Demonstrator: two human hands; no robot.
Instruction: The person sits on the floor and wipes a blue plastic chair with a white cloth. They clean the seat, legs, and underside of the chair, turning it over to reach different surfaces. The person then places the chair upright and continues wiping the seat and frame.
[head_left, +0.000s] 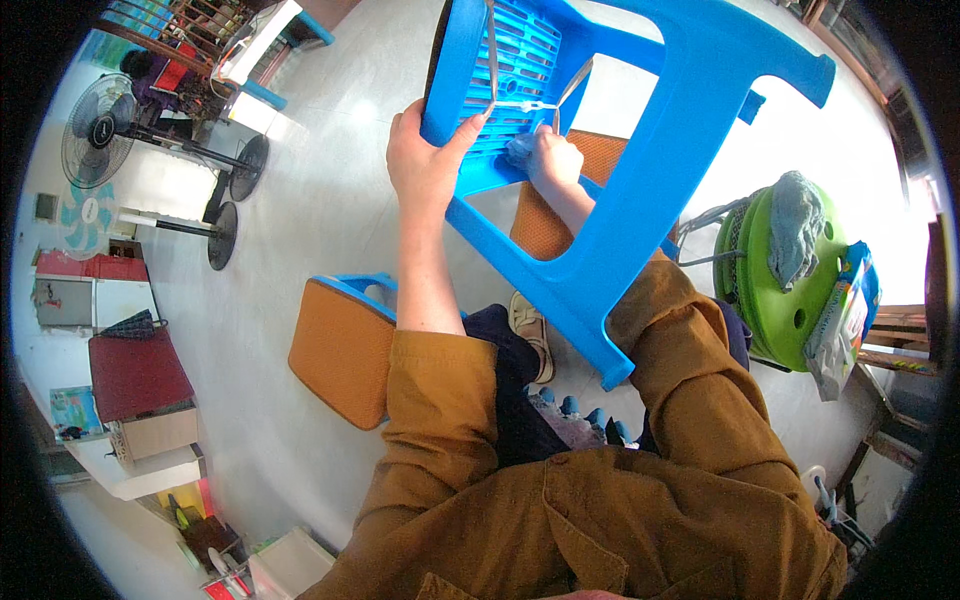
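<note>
A blue plastic stool is held up on its side before me, its slatted seat underside facing me. My left hand grips the seat's edge, with the thumb on the inner side. Inside the frame, my right hand presses a crumpled pale-blue cloth to the lower slats. Grey elastic straps cross the underside and meet at a white connector just above the right fingers. The right forearm passes behind one stool leg, which hides part of it.
Stools with brown woven-look tops stand on the floor, another behind the held one. At right, stacked green seats bear a grey cloth and a plastic packet. Pedestal fans and a maroon-topped box are at left.
</note>
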